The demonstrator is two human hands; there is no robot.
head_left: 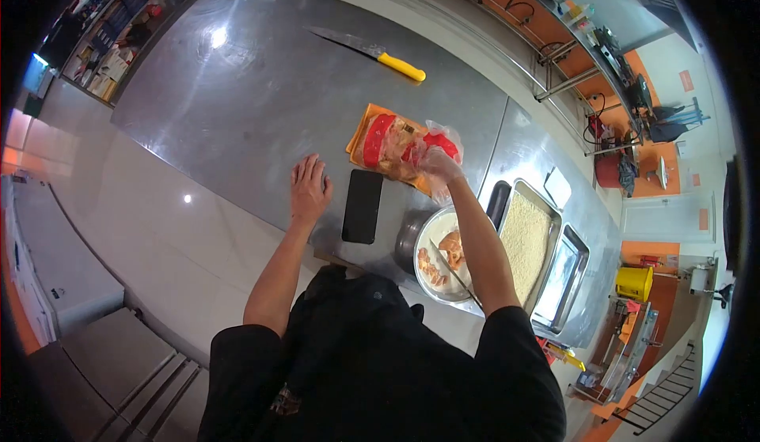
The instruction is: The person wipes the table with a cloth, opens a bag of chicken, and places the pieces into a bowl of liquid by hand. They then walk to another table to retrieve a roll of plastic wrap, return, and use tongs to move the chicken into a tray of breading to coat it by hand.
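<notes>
My left hand [312, 192] is bare and lies flat on the steel table, fingers stretched out, beside a black phone [362, 207]. My right hand [439, 163], in a clear plastic glove, is closed on the loose end of a red and clear plastic bag [378, 140]. Pale orange pieces, which look like raw meat, show through the bag. It rests on a flat orange packet [358, 135]. Under my right forearm stands a round metal bowl [423, 285], holding a whitish mix, orange-brown pieces and a long metal utensil whose kind I cannot make out.
A yellow-handled knife [402, 67] lies across the far part of the steel table [237, 102]. To the right are a tray of pale crumbs [526, 244], a second metal tray [564, 280] and a small white item [558, 188]. A white chest [59, 276] stands at left.
</notes>
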